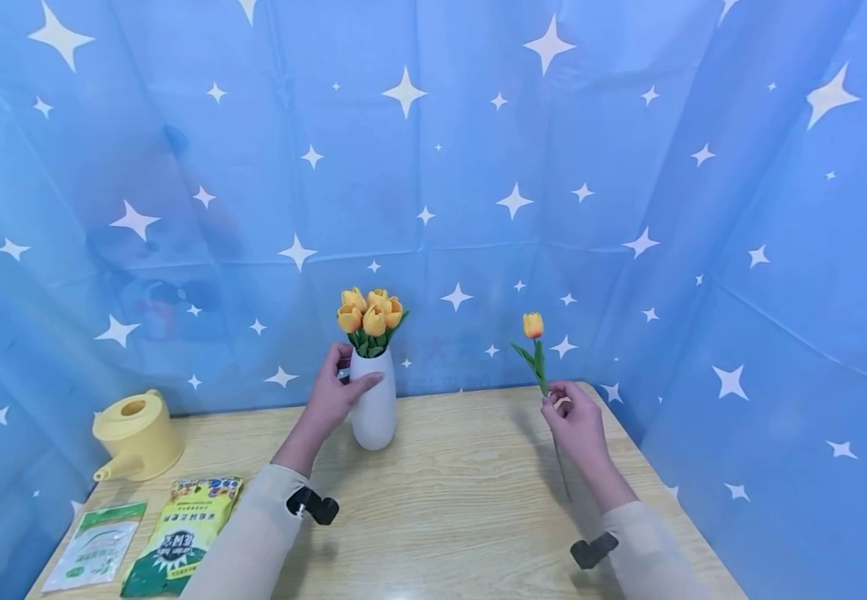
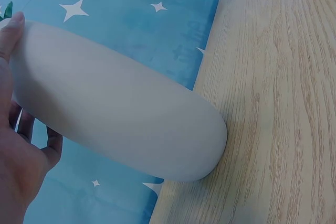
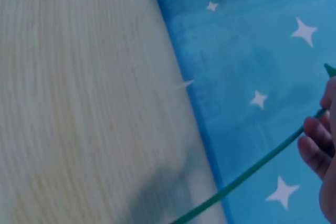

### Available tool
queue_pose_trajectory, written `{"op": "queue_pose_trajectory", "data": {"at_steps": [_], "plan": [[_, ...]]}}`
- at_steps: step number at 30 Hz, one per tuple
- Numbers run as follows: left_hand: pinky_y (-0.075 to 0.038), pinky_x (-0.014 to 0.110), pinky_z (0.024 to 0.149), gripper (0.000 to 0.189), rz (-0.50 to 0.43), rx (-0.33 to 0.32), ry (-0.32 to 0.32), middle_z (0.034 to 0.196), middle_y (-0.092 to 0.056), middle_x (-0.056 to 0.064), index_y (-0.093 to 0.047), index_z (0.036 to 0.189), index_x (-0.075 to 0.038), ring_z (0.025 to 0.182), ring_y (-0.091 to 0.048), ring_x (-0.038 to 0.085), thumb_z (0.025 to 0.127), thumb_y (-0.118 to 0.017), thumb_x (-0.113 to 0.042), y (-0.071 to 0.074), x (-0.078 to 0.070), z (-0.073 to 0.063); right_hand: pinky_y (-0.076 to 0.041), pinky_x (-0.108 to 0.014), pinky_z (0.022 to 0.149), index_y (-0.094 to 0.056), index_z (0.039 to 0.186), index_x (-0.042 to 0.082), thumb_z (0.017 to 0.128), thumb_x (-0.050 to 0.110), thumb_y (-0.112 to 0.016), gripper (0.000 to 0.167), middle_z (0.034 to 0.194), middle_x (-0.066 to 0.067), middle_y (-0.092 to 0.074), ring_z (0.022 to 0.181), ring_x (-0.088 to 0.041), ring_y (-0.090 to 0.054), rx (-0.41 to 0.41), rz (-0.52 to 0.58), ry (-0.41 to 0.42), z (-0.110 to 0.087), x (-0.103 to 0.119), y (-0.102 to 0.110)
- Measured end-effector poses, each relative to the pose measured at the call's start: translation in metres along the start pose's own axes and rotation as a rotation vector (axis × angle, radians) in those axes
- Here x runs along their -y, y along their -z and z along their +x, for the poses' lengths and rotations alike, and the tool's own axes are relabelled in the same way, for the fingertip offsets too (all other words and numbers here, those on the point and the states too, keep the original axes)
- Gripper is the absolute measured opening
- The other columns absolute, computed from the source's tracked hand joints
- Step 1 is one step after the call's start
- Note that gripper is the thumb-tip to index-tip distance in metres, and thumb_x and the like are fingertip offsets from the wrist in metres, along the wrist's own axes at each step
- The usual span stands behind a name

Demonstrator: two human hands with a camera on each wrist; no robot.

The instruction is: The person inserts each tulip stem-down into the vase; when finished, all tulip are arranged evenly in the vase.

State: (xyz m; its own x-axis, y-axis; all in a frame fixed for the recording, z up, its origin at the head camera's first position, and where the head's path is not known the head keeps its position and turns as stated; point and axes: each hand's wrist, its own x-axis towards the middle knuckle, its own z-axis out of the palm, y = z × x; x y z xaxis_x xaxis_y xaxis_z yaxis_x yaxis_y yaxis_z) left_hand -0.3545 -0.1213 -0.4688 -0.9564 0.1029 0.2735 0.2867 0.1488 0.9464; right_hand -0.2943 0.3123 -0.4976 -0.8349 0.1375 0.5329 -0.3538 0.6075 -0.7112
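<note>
A white vase stands near the middle of the table's back, holding several yellow-orange tulips with green leaves. My left hand grips the vase near its neck, thumb across the front and fingers behind. In the left wrist view the vase fills the middle, its rounded base at the wood. Over at the right, my right hand pinches a single tulip by its stem just below the leaves. The bloom points up, and the thin green stem runs down past the fingers.
A yellow watering can sits at the table's left edge. In front of it lie a green-and-yellow bag and a smaller white-and-green packet. A blue star-patterned curtain hangs behind the wooden table.
</note>
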Motion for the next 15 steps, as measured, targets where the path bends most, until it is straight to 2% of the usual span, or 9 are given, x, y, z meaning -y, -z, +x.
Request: {"op": "queue_pose_trajectory", "data": {"at_steps": [6,12,15], "plan": [[-0.049,0.06,0.111,0.065,-0.003,0.004,-0.008,0.143,-0.054,0.011,-0.048,0.135,-0.017,0.134,-0.053,0.035,0.094,-0.091,-0.042,0.0,0.0,-0.001,-0.055,-0.024,0.053,-0.07,0.118,0.0,0.099,-0.007,-0.071,0.02,0.098,-0.013,-0.069,0.063,-0.014,-0.065,-0.013,0.101,0.044,0.003,0.019,-0.008],[-0.049,0.061,0.112,0.064,0.003,0.002,-0.008,0.144,-0.054,0.011,-0.048,0.135,-0.017,0.135,-0.053,0.035,0.095,-0.091,-0.042,0.0,-0.001,-0.001,-0.057,-0.019,0.059,-0.069,0.113,0.001,0.102,-0.004,-0.073,0.013,0.095,-0.015,-0.073,0.07,-0.03,-0.075,-0.049,0.157,0.058,0.009,0.033,-0.015],[-0.049,0.062,0.112,0.063,0.001,0.004,-0.008,0.144,-0.054,0.011,-0.048,0.134,-0.017,0.135,-0.052,0.035,0.095,-0.091,-0.042,0.0,-0.001,-0.001,-0.057,-0.018,0.061,-0.069,0.112,0.001,0.103,-0.002,-0.074,0.011,0.094,-0.017,-0.076,0.073,-0.032,-0.077,-0.058,0.184,0.069,0.011,0.039,-0.018]]}}
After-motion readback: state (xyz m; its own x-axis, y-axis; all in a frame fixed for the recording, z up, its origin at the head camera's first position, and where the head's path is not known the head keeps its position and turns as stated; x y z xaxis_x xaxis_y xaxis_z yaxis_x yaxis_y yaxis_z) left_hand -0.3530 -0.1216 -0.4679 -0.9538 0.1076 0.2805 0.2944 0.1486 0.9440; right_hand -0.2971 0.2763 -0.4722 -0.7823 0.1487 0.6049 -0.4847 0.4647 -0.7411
